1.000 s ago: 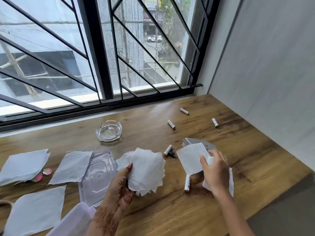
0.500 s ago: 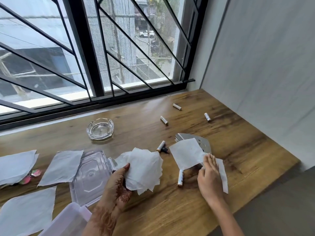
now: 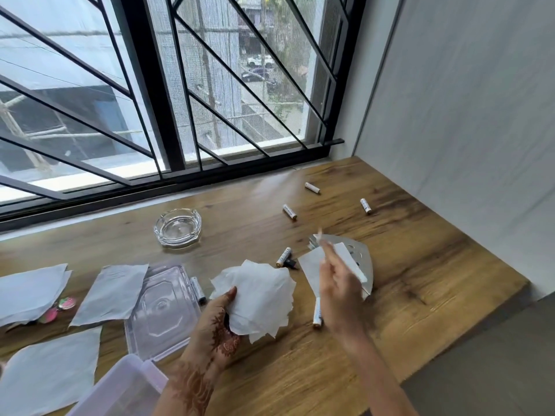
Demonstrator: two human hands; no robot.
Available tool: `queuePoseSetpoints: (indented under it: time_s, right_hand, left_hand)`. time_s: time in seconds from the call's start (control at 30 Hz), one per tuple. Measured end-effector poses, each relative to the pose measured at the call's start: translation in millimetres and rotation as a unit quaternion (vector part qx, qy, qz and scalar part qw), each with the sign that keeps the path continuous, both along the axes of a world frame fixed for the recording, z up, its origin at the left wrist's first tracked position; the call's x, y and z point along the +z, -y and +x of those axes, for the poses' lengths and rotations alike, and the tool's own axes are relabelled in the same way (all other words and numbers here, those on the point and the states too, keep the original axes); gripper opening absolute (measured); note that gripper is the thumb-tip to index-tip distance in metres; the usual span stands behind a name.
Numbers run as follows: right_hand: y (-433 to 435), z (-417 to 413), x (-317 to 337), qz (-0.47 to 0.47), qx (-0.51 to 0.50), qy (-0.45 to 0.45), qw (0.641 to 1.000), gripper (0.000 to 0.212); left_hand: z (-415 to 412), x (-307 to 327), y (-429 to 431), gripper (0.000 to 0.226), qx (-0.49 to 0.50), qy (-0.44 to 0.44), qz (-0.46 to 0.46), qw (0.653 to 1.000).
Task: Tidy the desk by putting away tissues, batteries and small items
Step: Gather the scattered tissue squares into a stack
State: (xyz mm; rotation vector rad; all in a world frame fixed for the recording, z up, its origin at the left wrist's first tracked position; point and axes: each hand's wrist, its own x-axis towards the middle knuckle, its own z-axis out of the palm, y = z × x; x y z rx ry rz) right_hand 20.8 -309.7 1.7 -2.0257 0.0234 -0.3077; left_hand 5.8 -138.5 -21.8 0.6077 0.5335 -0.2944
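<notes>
A person's left hand [image 3: 214,328], nearer the camera than the glass ashtray [image 3: 177,227] and a little to its right, grips a fanned bundle of tissues [image 3: 258,298], thumb curled over the bundle's edge. The right hand [image 3: 339,291], further to the ashtray's right, is blurred. Its fingers are raised against a single tissue [image 3: 310,267] draped over a metal stand [image 3: 365,259], and whether they pinch the sheet cannot be told.

The step appears to be adding that sheet to the bundle. It is best taken by one corner, lifted clear of the stand's edge so it does not tear, then laid flat under the left thumb. The sweep should avoid the battery [image 3: 317,313] just beside the right hand.

Other batteries [image 3: 289,211] lie scattered on the wooden desk [image 3: 420,280] to the ashtray's right, and one [image 3: 198,289] lies against a clear lid [image 3: 163,310] on the ashtray's near side. Loose tissues [image 3: 112,292] lie near and left of the ashtray, with pink trinkets [image 3: 66,303] peeping from under one. A plastic box [image 3: 120,391] sits nearest the camera.

The print on the batteries and a mark at the ashtray's centre are too small to read.
</notes>
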Motion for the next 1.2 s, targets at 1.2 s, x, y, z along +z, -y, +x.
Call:
queuePoseSetpoints:
  time_s: [1.2]
  right_hand:
    - [59.6, 20.7, -54.5, -0.065, -0.242, -0.083, 0.964, 0.029]
  left_hand:
    - [-0.8, 4.2, -0.3, 0.030, -0.003, 0.038, -0.003, 0.999]
